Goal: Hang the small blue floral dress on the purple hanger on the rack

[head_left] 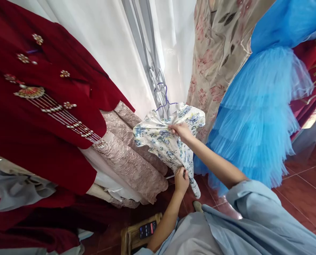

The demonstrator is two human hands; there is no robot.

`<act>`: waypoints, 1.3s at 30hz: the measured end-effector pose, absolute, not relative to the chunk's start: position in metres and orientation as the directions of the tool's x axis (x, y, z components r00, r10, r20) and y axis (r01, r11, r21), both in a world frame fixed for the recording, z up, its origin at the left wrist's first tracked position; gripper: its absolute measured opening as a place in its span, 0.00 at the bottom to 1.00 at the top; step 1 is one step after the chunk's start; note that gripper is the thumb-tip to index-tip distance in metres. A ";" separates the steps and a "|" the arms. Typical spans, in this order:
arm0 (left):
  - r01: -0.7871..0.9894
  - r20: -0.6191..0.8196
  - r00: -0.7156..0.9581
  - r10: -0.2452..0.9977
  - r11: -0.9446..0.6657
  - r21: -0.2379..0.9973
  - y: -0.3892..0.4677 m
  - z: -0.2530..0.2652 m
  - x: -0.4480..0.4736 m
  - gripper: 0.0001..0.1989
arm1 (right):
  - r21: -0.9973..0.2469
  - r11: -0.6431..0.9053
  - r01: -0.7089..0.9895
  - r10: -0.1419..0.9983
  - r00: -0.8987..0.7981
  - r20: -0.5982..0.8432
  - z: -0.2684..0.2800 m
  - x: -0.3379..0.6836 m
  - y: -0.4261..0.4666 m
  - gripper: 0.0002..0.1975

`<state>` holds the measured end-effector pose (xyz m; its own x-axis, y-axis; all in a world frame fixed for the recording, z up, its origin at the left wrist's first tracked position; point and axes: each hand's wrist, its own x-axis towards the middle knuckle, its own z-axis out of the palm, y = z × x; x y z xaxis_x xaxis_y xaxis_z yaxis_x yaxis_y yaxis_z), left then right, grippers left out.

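A small white dress with blue flowers (pixel 163 140) hangs in front of me on a purple hanger (pixel 166 99). High on its front, near the neckline, my right hand (pixel 181 131) pinches the fabric, and folds run out from the fingers. Lower down, around the waist, my left hand (pixel 182 180) is closed on the cloth beside a gathered part. The dress's lower end hangs as a narrow bunch just right of that hand.
To the left hang a dark red jacket (pixel 75 88) with jewelled brooches and a pink textured garment (pixel 136 166). A floral beige dress (pixel 207 67) and a blue ruffled tulle dress (pixel 256 113) hang on the right. Below, a phone (pixel 147 230) lies on a wooden stool (pixel 133 232).
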<state>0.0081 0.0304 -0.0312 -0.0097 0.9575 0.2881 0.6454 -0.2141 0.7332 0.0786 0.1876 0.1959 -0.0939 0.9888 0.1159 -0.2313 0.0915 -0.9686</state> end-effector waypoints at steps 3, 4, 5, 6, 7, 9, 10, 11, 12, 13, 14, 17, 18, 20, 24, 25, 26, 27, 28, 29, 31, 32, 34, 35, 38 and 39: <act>0.646 0.278 0.041 0.960 -0.238 0.725 0.025 -0.032 0.011 0.06 | -0.952 0.103 -0.287 0.989 -0.073 0.129 0.249 0.066 0.219 0.11; 0.643 0.268 0.056 0.962 -0.240 0.727 0.023 -0.034 0.011 0.06 | -0.947 0.097 -0.305 0.990 -0.068 0.124 0.262 0.063 0.226 0.11; 0.637 0.252 0.068 0.965 -0.236 0.733 0.021 -0.036 0.009 0.06 | -0.943 0.092 -0.319 0.991 -0.067 0.119 0.271 0.062 0.230 0.10; 0.627 0.233 0.076 0.970 -0.228 0.745 0.020 -0.038 0.006 0.07 | -0.941 0.090 -0.326 0.990 -0.071 0.120 0.278 0.061 0.231 0.10; 0.611 0.220 0.076 0.972 -0.220 0.760 0.020 -0.037 0.001 0.08 | -0.940 0.096 -0.328 0.989 -0.079 0.129 0.281 0.062 0.231 0.10; 0.572 0.246 0.030 0.969 -0.218 0.791 0.026 -0.027 -0.013 0.08 | -0.941 0.135 -0.309 0.979 -0.103 0.174 0.281 0.068 0.224 0.10; 0.559 0.295 -0.017 0.955 -0.236 0.795 0.032 -0.015 -0.022 0.09 | -0.942 0.165 -0.293 0.971 -0.118 0.207 0.278 0.072 0.219 0.11; 0.552 0.369 -0.079 0.926 -0.267 0.790 0.041 0.003 -0.031 0.10 | -0.941 0.197 -0.277 0.961 -0.134 0.240 0.274 0.076 0.214 0.11; 0.560 0.459 -0.149 0.876 -0.307 0.769 0.052 0.027 -0.039 0.12 | -0.939 0.225 -0.261 0.951 -0.149 0.270 0.269 0.080 0.209 0.11; 0.582 0.554 -0.197 0.809 -0.358 0.730 0.065 0.056 -0.046 0.13 | -0.937 0.249 -0.247 0.942 -0.162 0.293 0.264 0.084 0.205 0.11; 0.617 0.653 -0.224 0.723 -0.413 0.670 0.079 0.089 -0.052 0.14 | -0.934 0.269 -0.235 0.934 -0.174 0.313 0.260 0.088 0.201 0.11; 0.710 0.826 -0.073 0.559 -0.553 0.436 0.127 0.196 -0.061 0.16 | -0.919 0.337 -0.204 0.904 -0.205 0.376 0.251 0.094 0.194 0.12; 0.713 0.821 0.031 0.570 -0.588 0.382 0.142 0.227 -0.060 0.16 | -0.912 0.362 -0.193 0.892 -0.212 0.399 0.249 0.096 0.193 0.12; 0.695 0.704 0.247 0.666 -0.628 0.350 0.166 0.275 -0.056 0.15 | -0.900 0.408 -0.154 0.875 -0.214 0.434 0.246 0.100 0.193 0.14; 0.693 0.410 0.462 0.787 -0.608 0.386 0.190 0.308 -0.045 0.12 | -0.905 0.422 -0.058 0.882 -0.203 0.425 0.237 0.106 0.197 0.17; 0.707 0.408 0.468 0.784 -0.609 0.359 0.191 0.308 -0.043 0.11 | -0.909 0.414 -0.053 0.887 -0.199 0.416 0.233 0.106 0.198 0.18; 0.723 0.425 0.470 0.773 -0.614 0.317 0.191 0.306 -0.040 0.10 | -0.914 0.402 -0.059 0.894 -0.191 0.406 0.229 0.106 0.198 0.18; 0.739 0.450 0.470 0.759 -0.618 0.270 0.191 0.304 -0.037 0.09 | -0.919 0.387 -0.070 0.902 -0.180 0.394 0.224 0.105 0.198 0.18; 0.756 0.479 0.464 0.746 -0.615 0.226 0.190 0.301 -0.035 0.09 | -0.925 0.371 -0.085 0.910 -0.164 0.380 0.219 0.103 0.198 0.17; 0.773 0.509 0.448 0.735 -0.604 0.192 0.190 0.298 -0.032 0.09 | -0.929 0.356 -0.098 0.919 -0.146 0.367 0.214 0.101 0.198 0.17; 0.802 0.563 0.403 0.722 -0.574 0.162 0.189 0.295 -0.028 0.10 | -0.933 0.343 -0.108 0.928 -0.118 0.354 0.205 0.097 0.201 0.16; 0.809 0.582 0.385 0.716 -0.565 0.160 0.189 0.295 -0.026 0.10 | -0.933 0.345 -0.105 0.928 -0.114 0.356 0.201 0.095 0.204 0.16; 0.812 0.619 0.350 0.703 -0.557 0.173 0.190 0.298 -0.025 0.10 | -0.934 0.348 -0.079 0.925 -0.133 0.355 0.191 0.092 0.212 0.15; 0.814 0.644 0.323 0.694 -0.550 0.185 0.191 0.300 -0.025 0.09 | -0.939 0.341 -0.049 0.926 -0.153 0.344 0.183 0.091 0.216 0.14; 0.832 0.708 0.213 0.674 -0.504 0.230 0.193 0.310 -0.027 0.10 | -0.953 0.272 0.135 0.949 -0.203 0.242 0.143 0.090 0.218 0.12; 0.834 0.709 0.200 0.677 -0.497 0.239 0.195 0.312 -0.029 0.11 | -0.949 0.224 0.221 0.962 -0.206 0.179 0.124 0.092 0.213 0.11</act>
<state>-0.0289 0.1946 0.3120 0.2002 0.6766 0.7086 0.8342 -0.4971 0.2389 0.0915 0.2127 0.1239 -0.2057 0.9620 0.1795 0.2214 0.2244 -0.9490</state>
